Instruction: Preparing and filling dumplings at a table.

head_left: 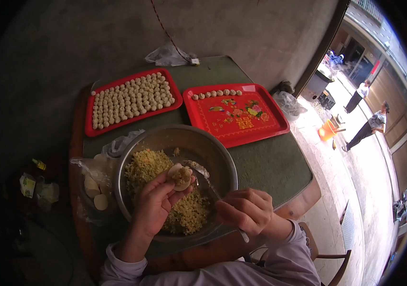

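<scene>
My left hand (154, 202) holds a round dumpling wrapper (179, 177) with a lump of filling on it, over a large metal bowl (230, 164). Chopped yellow-green filling (184, 217) is heaped along the bowl's left and near side. In my right hand (247, 212) is the handle of a metal spoon (208, 180), its head just right of the wrapper. Whether the spoon's head carries filling is hard to see. Left of the bowl, a clear plastic bag (91, 167) lies with pale round wrappers (100, 202) in and beside it.
A red tray (89, 125) full of small dumplings stands at the far left of the green table (280, 171). Another red tray (260, 128), at the far right, has one row of dumplings. A cord with a white end (194, 61) hangs behind. Outside are two people and an orange bucket (327, 130).
</scene>
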Demonstrator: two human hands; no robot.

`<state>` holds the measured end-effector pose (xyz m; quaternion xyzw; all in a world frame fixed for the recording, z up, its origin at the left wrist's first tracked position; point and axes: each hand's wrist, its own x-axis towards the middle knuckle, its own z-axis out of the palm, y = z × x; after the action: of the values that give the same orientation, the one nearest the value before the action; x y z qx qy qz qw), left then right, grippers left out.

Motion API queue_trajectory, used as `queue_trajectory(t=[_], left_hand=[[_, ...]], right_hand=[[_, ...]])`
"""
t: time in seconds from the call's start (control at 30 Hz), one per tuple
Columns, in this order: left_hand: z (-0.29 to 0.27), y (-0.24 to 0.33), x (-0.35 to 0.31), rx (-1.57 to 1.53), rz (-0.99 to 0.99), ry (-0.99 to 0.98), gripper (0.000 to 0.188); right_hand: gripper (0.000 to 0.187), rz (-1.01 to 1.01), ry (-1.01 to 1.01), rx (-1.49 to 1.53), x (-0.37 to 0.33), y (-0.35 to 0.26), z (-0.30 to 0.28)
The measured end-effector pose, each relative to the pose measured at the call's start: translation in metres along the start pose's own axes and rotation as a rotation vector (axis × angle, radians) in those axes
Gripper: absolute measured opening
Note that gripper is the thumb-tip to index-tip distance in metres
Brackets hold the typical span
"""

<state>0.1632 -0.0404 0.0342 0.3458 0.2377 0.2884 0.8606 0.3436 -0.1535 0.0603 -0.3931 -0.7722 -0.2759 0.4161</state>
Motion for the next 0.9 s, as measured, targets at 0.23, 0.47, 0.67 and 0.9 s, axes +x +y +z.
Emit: queue_trajectory(t=[0.23, 0.47, 0.67, 0.9], left_hand=[[-0.001, -0.002, 0.002, 0.003, -0.031, -0.018, 0.036], [-0.001, -0.003, 0.002, 0.009, -0.03, -0.02, 0.037], [-0.006, -0.003, 0.002, 0.003, 0.021, 0.006, 0.037], [-0.009, 0.006, 0.004, 0.002, 0.12, 0.045, 0.037]], right_hand=[[0.03, 0.041, -0.094, -0.058, -0.004, 0.002, 0.001], [0.032, 0.05, -0.039, -0.021, -0.006, 0.005, -0.002], [0.032, 0.081, -0.19, -0.022, -0.013, -0.004, -0.01], [0.025, 0.112, -0.426, 0.016, -0.018, -0.003, -0.019]])
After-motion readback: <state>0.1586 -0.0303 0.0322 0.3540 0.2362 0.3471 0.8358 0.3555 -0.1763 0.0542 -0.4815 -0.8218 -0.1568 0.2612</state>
